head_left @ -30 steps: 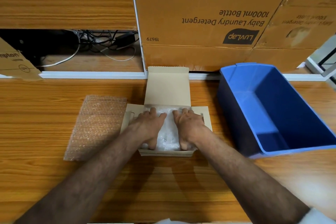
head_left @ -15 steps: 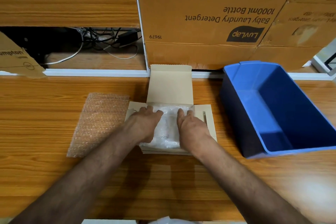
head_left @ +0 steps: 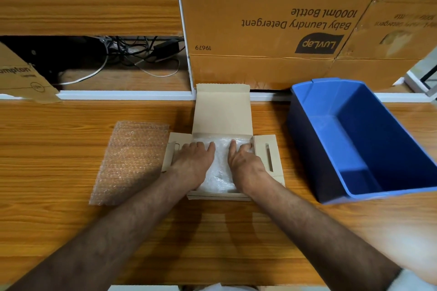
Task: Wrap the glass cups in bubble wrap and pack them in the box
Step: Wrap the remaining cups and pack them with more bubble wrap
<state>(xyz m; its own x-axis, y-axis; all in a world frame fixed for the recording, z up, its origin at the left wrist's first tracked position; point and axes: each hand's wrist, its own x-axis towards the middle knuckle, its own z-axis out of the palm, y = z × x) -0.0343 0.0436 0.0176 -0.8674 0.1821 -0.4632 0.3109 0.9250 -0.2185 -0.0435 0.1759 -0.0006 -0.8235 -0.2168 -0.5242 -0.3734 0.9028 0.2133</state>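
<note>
A small open cardboard box (head_left: pixel 223 111) lies on the wooden table, its lid flap up at the back and side flaps spread. Inside lies a bundle in white bubble wrap (head_left: pixel 221 168); the cups within are hidden. My left hand (head_left: pixel 195 163) presses flat on the bundle's left side. On the right side rests my right hand (head_left: pixel 243 163), fingers extended over the wrap. A loose sheet of bubble wrap (head_left: pixel 130 160) lies flat on the table just left of the box.
A blue plastic bin (head_left: pixel 369 144) stands to the right of the box. Large cardboard cartons (head_left: pixel 272 19) lean behind the table's far edge. A gap with tangled cables (head_left: pixel 132 54) opens at the back left.
Both hands stay on the wrapped bundle in the box; fingers have shifted slightly. The view has tilted a little, nothing else has moved.
</note>
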